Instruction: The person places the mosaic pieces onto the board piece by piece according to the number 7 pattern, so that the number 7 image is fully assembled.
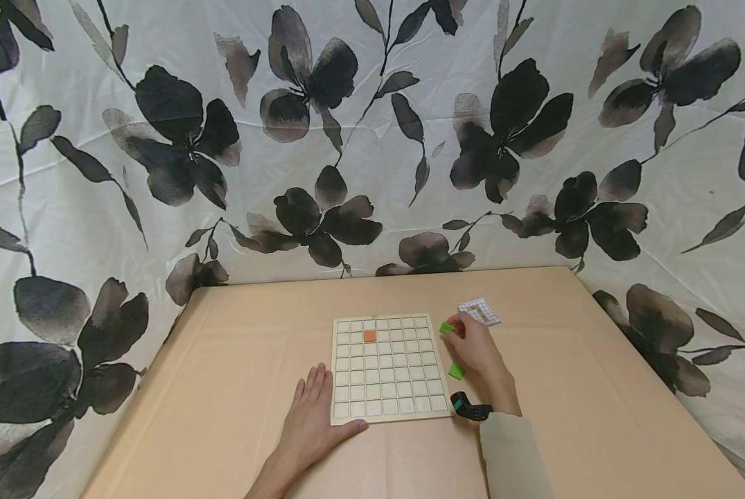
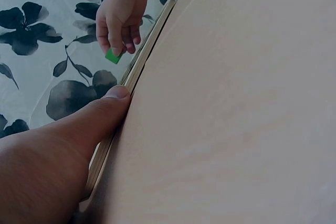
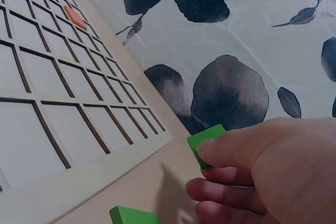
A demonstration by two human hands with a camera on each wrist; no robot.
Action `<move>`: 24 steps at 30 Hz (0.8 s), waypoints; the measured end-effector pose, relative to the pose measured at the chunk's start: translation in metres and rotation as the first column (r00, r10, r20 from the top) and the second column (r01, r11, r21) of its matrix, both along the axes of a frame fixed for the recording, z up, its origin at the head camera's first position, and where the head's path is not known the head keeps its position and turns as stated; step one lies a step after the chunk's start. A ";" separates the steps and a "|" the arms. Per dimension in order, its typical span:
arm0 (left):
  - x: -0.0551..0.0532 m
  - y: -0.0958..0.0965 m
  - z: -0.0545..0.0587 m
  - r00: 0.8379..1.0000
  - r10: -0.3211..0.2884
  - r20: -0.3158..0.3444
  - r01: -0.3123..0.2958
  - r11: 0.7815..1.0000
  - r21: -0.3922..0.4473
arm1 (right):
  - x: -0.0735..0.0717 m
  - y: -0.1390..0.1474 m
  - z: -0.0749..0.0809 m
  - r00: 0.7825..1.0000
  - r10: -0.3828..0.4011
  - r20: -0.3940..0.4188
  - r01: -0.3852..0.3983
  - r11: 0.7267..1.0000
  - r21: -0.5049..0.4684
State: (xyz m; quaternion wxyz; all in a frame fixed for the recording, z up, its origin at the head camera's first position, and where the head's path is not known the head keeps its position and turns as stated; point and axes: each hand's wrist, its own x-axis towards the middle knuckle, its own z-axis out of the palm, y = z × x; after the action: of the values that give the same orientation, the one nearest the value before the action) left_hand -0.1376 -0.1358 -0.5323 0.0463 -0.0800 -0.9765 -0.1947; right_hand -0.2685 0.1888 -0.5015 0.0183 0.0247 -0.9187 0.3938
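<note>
Keep the green tile [image 3: 207, 132] pinched lightly in the right hand [image 1: 478, 350], just beside the grid board [image 1: 387, 374], and with the left hand [image 1: 312, 419], straight-fingered at its left edge, carefully steady this board against any sliding.

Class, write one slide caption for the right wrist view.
The right hand pinches a green tile beside a gridded board holding an orange tile; a second green tile lies nearby.
</note>
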 end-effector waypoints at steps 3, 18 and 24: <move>0.000 0.000 0.000 1.000 -0.001 -0.001 0.001 1.000 -0.002 | 0.000 -0.003 0.001 1.000 0.012 -0.009 -0.012 1.000 -0.012; 0.000 -0.001 0.000 1.000 -0.003 0.009 0.003 1.000 0.002 | -0.001 -0.024 0.003 0.998 0.061 -0.021 -0.061 0.997 -0.043; 0.000 -0.001 -0.001 1.000 -0.003 0.019 0.003 1.000 0.007 | -0.002 -0.033 0.002 0.997 0.073 -0.017 -0.074 0.996 -0.041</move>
State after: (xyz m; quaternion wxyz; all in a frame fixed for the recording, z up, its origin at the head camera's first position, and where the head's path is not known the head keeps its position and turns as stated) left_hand -0.1378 -0.1367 -0.5331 0.0371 -0.0797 -0.9761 -0.1988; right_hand -0.2704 0.1561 -0.4993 0.0115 0.0611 -0.9086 0.4130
